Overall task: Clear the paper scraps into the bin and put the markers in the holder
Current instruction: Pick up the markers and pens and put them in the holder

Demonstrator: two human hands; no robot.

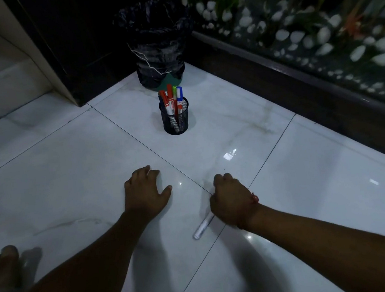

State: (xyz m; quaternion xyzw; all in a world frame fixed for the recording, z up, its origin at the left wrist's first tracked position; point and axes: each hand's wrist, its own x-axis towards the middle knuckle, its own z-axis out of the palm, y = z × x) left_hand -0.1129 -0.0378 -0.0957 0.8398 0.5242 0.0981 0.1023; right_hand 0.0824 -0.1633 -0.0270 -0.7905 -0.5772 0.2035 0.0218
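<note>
- Gripping a white marker (pixel 202 227) on the floor, the right hand (pixel 230 201) has its fingers curled round it; the white end sticks out below the hand, near the bottom middle of the floor (pixel 284 159).
- The left hand (pixel 144 191) rests on the floor just beside it, fingers bent and spread, holding nothing.
- The holder (pixel 175 120) stands farther back, about the middle of the floor, with several markers (pixel 171 100) already standing in it.
- The bin (pixel 158 53), lined with a dark bag, sits in the far corner behind the holder.
- No paper scraps show on the floor, so that part looks done.
- I think this marker is the last one left, and it has yet to go into the holder.
</note>
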